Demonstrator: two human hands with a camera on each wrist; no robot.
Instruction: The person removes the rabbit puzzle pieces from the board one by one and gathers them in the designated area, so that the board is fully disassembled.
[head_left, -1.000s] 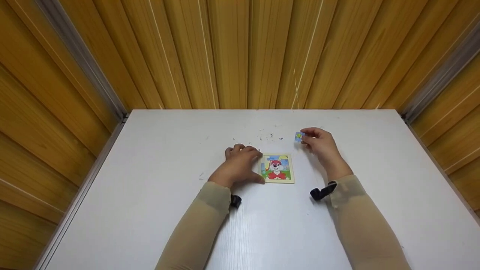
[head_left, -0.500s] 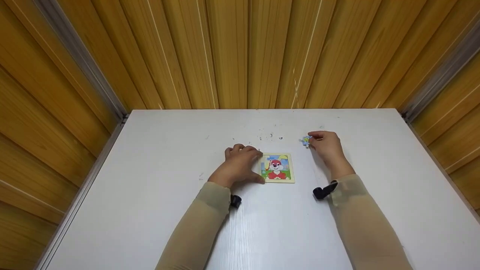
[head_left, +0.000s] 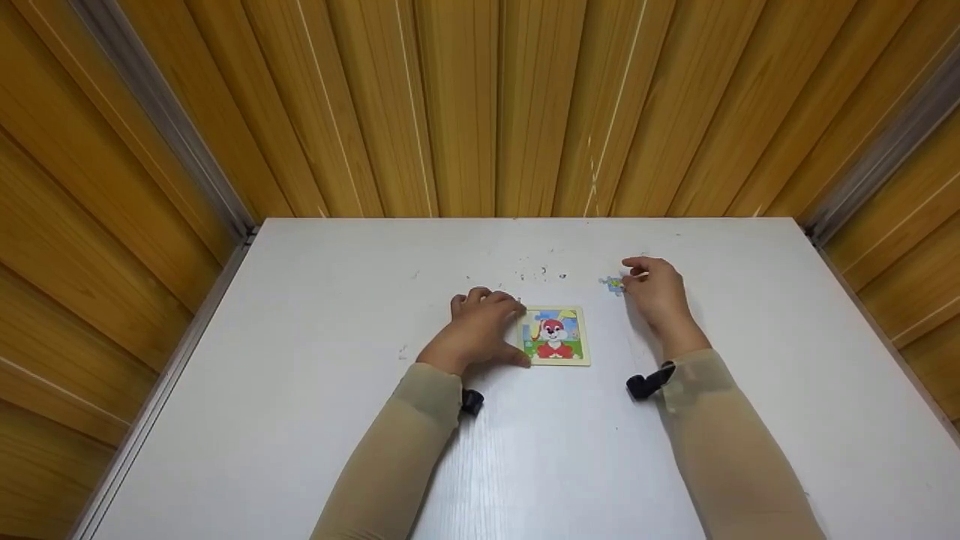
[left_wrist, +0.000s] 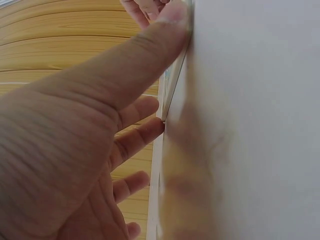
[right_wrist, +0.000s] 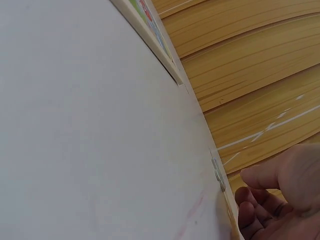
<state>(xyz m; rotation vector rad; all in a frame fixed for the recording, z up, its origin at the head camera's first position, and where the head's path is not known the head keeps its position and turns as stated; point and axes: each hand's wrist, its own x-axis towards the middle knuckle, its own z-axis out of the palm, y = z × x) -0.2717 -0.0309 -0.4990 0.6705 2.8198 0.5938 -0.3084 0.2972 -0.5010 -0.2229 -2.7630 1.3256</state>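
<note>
The work in hand looks like filling a square pale-wood puzzle frame (head_left: 586,337) that lies flat on a white tabletop (head_left: 337,315), and this step seems to be sorting out one loose piece before it goes in. Most of the frame is filled with a printed picture of a red-and-white cartoon rabbit (head_left: 553,334); a pale patch (head_left: 532,318) at its far-left corner looks unfilled, though it is too small to be sure. The small light-blue jigsaw piece with a yellow-green mark (head_left: 613,285) lies on the table to the right of the frame and a little beyond it. The left hand (head_left: 476,330) holds the frame by its left side, thumb at the near corner and a finger at the far one, spread wide across that edge, the other fingers off it. The right hand (head_left: 660,296) is just beside the piece, right of the frame; its thumb and index finger stand apart and the rest curl loosely, gripping nothing, with a slight space between thumb and piece in the right wrist view. The next move probably calls for pinching the piece by its edges, turned to match, while the frame is held steady.
</note>
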